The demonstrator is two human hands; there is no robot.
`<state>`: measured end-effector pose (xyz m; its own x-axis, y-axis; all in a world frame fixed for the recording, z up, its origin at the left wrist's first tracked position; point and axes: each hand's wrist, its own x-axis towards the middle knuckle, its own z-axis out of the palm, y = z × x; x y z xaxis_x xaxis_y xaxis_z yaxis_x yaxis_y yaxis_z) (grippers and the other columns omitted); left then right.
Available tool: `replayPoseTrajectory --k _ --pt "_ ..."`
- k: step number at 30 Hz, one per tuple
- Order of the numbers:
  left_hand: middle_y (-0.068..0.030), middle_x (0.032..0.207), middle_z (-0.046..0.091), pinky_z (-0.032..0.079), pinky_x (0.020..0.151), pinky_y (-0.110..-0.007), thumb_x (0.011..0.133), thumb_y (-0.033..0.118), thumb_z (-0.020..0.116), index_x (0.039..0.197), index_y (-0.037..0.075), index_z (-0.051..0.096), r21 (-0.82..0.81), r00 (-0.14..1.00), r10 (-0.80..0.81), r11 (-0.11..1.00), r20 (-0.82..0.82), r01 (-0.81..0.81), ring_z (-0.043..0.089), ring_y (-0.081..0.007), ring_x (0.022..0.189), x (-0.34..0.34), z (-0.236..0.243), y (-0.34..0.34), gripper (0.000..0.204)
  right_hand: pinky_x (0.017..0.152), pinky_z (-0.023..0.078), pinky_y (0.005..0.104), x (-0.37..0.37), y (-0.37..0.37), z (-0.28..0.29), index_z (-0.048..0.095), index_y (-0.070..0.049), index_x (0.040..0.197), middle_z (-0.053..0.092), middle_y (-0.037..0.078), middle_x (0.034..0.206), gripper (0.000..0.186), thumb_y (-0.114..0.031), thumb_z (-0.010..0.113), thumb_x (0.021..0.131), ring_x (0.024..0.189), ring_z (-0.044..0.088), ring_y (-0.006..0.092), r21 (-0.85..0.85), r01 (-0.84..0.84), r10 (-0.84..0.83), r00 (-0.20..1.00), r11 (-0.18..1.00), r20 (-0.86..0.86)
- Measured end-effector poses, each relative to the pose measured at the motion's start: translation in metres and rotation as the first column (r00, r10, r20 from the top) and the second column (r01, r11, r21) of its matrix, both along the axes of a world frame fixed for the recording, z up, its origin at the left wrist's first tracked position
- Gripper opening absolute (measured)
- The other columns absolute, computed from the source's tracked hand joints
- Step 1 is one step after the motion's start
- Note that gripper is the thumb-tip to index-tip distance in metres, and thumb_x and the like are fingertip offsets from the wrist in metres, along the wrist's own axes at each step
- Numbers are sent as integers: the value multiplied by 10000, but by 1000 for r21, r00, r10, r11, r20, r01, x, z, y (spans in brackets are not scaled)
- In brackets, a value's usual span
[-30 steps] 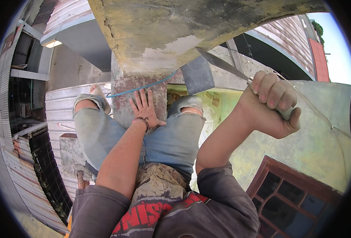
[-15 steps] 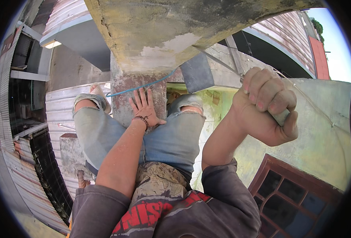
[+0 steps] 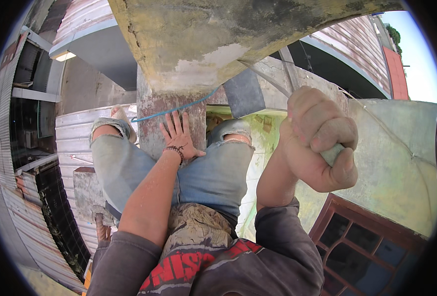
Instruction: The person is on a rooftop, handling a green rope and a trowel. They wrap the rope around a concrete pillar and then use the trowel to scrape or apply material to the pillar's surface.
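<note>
My right hand (image 3: 322,140) is raised at the right, fingers wrapped round the pale grip of a scraper (image 3: 270,80). Its long, thin metal blade slants up and left, and the tip meets the lower edge of a weathered yellow-grey concrete wall (image 3: 179,37). A pale bare patch (image 3: 213,64) shows on the wall beside that tip. My left hand (image 3: 178,133) lies flat with spread fingers on the worn reddish-grey ledge (image 3: 154,130) between my knees, a dark bracelet at its wrist. The exact shape of the scraper's tip cannot be made out.
A blue cord (image 3: 179,105) crosses the ledge just beyond my left hand. A dark grey slab (image 3: 244,93) leans under the wall. Corrugated metal roofing (image 3: 73,143) spreads below at left. A brown-framed window (image 3: 366,241) and a thin cable (image 3: 386,129) are at right.
My right hand has moved left and slightly down with the scraper, its blade tilting a little. My left hand stays on the ledge.
</note>
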<state>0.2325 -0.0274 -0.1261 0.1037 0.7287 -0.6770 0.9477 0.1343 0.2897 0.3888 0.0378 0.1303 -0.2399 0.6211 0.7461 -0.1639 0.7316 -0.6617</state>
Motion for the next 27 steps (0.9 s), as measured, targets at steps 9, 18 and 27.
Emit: replayPoseTrajectory --k 9,18,27 --pt "-293 1562 -185 -119 1109 -649 548 695 806 1518 17 -148 18 1000 0 1000 10 0 -239 -470 1424 1 -1 -3 1520 548 281 339 -1 -11 12 468 -103 738 444 25 635 348 -386 371 916 574 366 162 98 -7 1 997 995 71" --pt "-259 1580 -169 -125 1120 -630 552 682 809 1535 43 -111 29 1000 15 999 21 -16 -231 -443 1437 -1 -1 -2 1490 543 279 346 -9 -12 9 482 -87 754 435 32 637 359 -385 384 928 580 374 175 113 23 -28 999 993 41" --pt "-305 1550 -211 -126 1106 -647 544 677 820 1513 33 -179 3 999 10 1000 33 -10 -251 -468 1420 1 0 1 1534 532 277 346 -11 -10 5 485 -83 738 452 38 635 361 -379 395 924 570 387 173 109 0 -8 998 994 70"
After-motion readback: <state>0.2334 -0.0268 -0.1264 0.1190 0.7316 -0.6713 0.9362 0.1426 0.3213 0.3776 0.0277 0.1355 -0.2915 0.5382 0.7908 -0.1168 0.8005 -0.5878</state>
